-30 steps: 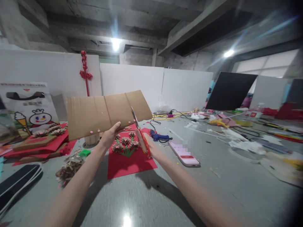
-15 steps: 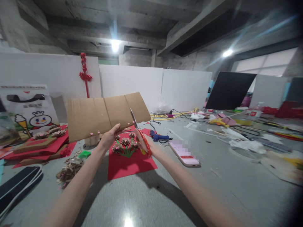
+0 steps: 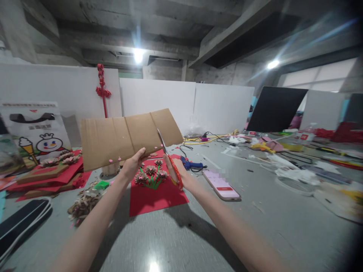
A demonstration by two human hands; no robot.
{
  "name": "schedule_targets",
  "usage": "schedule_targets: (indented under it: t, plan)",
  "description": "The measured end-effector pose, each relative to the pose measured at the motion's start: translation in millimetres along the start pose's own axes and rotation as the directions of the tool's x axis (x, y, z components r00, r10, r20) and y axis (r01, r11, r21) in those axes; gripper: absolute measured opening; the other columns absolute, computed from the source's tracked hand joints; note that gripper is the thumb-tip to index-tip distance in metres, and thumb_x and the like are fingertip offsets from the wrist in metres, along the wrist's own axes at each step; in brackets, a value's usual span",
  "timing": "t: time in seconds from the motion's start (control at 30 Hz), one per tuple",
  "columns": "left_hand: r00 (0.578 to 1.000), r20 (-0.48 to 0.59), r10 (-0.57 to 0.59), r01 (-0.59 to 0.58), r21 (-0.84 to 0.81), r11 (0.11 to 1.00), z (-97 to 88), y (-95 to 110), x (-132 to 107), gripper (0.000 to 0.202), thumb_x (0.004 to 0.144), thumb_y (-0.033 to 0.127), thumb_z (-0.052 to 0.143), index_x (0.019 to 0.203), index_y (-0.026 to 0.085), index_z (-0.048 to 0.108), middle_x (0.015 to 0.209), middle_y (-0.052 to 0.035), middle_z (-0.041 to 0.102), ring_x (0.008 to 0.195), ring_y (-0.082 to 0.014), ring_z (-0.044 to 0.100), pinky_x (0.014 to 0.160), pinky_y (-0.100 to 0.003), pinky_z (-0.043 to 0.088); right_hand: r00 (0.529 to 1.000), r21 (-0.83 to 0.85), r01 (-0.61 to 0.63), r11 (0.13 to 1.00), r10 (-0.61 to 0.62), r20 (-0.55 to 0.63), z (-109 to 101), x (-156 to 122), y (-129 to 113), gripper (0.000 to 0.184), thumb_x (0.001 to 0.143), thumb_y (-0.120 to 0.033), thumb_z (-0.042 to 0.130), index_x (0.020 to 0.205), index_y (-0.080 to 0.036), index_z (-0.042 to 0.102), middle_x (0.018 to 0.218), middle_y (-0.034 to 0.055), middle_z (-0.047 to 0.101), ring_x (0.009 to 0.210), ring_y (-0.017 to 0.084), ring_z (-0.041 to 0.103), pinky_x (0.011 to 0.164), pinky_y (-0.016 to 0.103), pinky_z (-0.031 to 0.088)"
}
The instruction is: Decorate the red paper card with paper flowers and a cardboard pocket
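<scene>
My left hand [image 3: 135,161] is closed on the lower edge of a wide brown cardboard sheet [image 3: 109,138], thumb on its near face. The sheet is held up at a tilt, with creases across it and small pink bits along its bottom edge. In my right hand [image 3: 176,170] are red-handled scissors [image 3: 176,172], fingers wrapped in the handles. One blade lies over the near face of the cardboard, toward its right part; the other blade is hidden. Below my hands lies a red sheet [image 3: 159,202] bearing brown flowers [image 3: 150,170] with green stems [image 3: 152,185].
Right of my hands lie a blue glue gun [image 3: 193,165] and a phone [image 3: 221,185]. Brown scraps [image 3: 85,202] and stacked red-and-brown pieces [image 3: 48,175] sit at left, near a printed bag [image 3: 36,128]. Clutter and cables spread across the right.
The scissors and my right hand have shifted slightly to the right. The cardboard's right end has moved a little to the right. Both grips are unchanged.
</scene>
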State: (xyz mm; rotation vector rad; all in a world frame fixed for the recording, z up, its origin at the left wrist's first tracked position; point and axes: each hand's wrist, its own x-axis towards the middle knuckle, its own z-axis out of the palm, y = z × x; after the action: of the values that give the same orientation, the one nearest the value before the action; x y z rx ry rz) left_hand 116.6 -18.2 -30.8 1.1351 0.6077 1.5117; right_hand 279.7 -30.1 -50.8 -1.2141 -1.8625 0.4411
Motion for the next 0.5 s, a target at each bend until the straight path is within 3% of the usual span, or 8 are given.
schedule_targets:
  t: [0.17, 0.5]
  plan:
    - [1.000, -0.014, -0.017, 0.017, -0.002, 1.000, 0.9, -1.7, 1.1, 0.014, 0.070, 0.021, 0.057, 0.066, 0.012, 0.067, 0.070, -0.0068, 0.070, 0.077, -0.0200, 0.065, 0.081, -0.030, 0.049, 0.999, -0.006, -0.005, 1.000, 0.004, -0.050, 2.5, 0.9, 1.7, 0.045, 0.082, -0.056, 0.019, 0.053, -0.021, 0.023, 0.048, -0.0033, 0.026, 0.046, 0.009, 0.024, 0.044, 0.025, 0.024]
    - [0.998, -0.051, -0.048, 0.048, 0.001, 0.999, -1.2, -3.0, 1.0, 0.016, 0.072, 0.017, 0.053, 0.071, 0.011, 0.067, 0.072, -0.0066, 0.070, 0.077, -0.0184, 0.065, 0.080, -0.029, 0.050, 0.998, 0.076, -0.050, 0.996, 0.047, 0.034, 8.2, 3.9, 7.4, 0.049, 0.080, -0.060, 0.018, 0.052, -0.021, 0.030, 0.048, -0.0015, 0.033, 0.045, 0.011, 0.030, 0.044, 0.026, 0.027]
